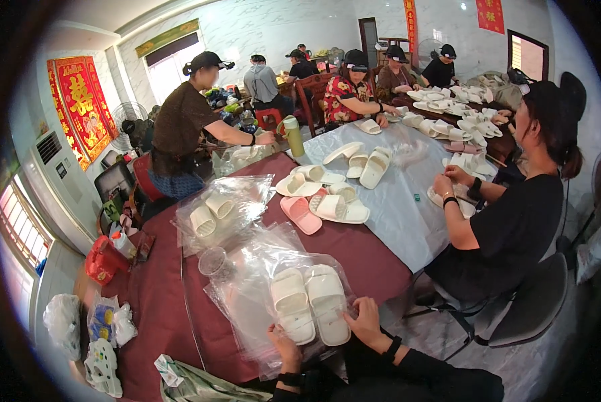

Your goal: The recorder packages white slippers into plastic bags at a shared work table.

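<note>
A pair of white slippers, a left one [292, 305] and a right one [328, 305], lies side by side on clear plastic bags [240, 301] at the table's near edge. My left hand [285, 350] is closed at the lower left edge of the left slipper, fingertips against its side. Opposite it, my right hand [367, 327] has its thumb at the outer edge of the right slipper and its fingers bent. Whether the hands also pinch the bag film is hard to see. Farther up the table, another white pair [212, 214] rests in clear plastic.
Loose white slippers [344, 208] and a pink slipper [300, 213] lie mid-table. A clear round container [213, 262] stands left of the bags. Beyond is a green bottle [293, 137]. A co-worker in black [501, 234] sits at right; another [186, 127] stands at left.
</note>
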Tool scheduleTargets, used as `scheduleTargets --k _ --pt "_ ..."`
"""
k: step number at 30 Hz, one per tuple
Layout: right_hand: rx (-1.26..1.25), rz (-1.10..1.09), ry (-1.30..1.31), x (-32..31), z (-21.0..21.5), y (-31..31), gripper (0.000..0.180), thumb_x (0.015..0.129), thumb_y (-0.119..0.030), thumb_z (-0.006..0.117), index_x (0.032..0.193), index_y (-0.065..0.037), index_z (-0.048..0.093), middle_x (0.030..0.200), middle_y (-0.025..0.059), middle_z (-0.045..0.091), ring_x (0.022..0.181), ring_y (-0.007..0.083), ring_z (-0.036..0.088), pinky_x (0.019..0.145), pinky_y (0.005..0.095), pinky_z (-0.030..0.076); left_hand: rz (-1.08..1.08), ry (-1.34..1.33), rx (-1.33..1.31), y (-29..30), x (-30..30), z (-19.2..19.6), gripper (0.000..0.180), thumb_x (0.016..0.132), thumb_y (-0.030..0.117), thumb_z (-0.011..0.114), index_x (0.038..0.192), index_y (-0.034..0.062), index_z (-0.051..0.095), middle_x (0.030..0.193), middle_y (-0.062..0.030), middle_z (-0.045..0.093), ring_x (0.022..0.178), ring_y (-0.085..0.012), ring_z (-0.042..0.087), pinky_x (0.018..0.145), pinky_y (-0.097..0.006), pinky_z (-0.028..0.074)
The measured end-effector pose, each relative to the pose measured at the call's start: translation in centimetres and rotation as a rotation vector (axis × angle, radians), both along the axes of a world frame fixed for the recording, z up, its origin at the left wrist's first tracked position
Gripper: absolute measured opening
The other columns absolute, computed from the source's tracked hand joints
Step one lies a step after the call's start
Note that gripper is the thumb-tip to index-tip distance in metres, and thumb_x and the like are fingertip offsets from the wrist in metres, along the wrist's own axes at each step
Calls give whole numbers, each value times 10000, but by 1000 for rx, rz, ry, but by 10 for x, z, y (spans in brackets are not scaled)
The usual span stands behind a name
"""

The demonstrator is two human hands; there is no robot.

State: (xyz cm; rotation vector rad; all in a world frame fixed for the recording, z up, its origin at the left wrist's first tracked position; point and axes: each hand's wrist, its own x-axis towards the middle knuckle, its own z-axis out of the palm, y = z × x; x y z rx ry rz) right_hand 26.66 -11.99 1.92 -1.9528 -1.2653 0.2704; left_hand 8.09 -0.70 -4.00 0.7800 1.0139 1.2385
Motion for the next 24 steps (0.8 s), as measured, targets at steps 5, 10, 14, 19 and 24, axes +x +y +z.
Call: scheduleTargets --k 5,10,14,19,24 --pt "159 -300 -278 21 -10 17 415 791 -269 651 1108 -26 541 1095 145 523 999 330 473 818 458 383 -17 61 8 3 1 0 269 988 231 398 1173 37 376 1061 -116 511 961 -203 537 836 -343 473" --pt "-14 -180 -259 27 -19 26 315 829 -269 582 1072 -68 592 1016 107 574 1017 316 498 828 456 389 -60 -9 23 0 3 4 223 992 178 371 1166 38 380 1069 -102 503 979 -189 518 871 -331 450" --pt "154 -106 -115 5 -10 32 194 852 -181 540 977 -51 613 943 129 586 912 340 557 772 444 433 7 -91 71 1 0 -15 205 975 129 364 1160 42 379 1097 -112 503 1000 -208 522 878 -351 460" --pt "329 -39 163 -9 19 20 145 867 -98 506 957 -24 592 944 180 560 862 359 581 760 415 470 20 -167 90 -1 1 -13 221 955 118 360 1158 35 385 1122 -125 506 1022 -233 528 878 -380 477" --pt "391 55 215 -16 36 12 148 867 -61 506 967 23 575 1068 216 544 964 340 580 804 396 468 34 -280 243 -3 -2 -28 261 954 155 370 1171 13 396 1149 -128 497 1045 -237 520 900 -396 471"
